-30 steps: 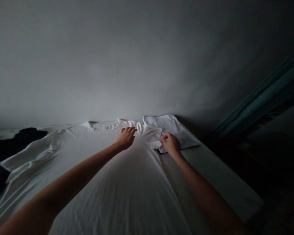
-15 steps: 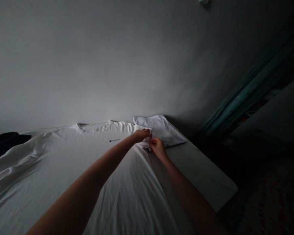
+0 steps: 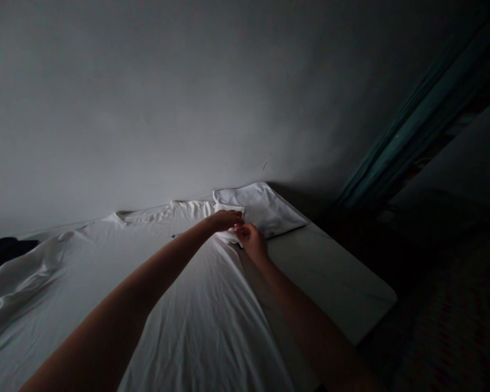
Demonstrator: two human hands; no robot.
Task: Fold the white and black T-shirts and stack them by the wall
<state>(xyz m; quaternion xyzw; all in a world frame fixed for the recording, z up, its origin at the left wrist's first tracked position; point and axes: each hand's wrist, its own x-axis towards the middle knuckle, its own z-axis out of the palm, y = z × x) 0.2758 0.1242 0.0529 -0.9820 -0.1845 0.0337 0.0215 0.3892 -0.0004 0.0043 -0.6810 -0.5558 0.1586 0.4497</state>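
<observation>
A white T-shirt (image 3: 175,261) lies spread over the table, its neckline toward the wall and its front partly creased. My left hand (image 3: 227,220) rests on its right sleeve, fingers stretched out and palm down. Just beside it, my right hand (image 3: 253,240) pinches the sleeve's edge between thumb and fingers. The fingertips of both hands meet or nearly meet, and the exact grip is partly hidden in the dim light. Behind the hands, a folded white cloth (image 3: 271,209) lies at the table's back corner, next to the sleeve.
The pale table (image 3: 335,277) has a rounded corner at the right. A dark cloth (image 3: 4,251) lies at the far left. A grey wall (image 3: 167,109) rises along the back edge, and a teal curtain-like strip (image 3: 396,136) hangs at the right.
The view has shifted slightly, so hands and shirt sit further left. My left fingers look straighter than before, and my left forearm now covers most of the small print on the shirt.
</observation>
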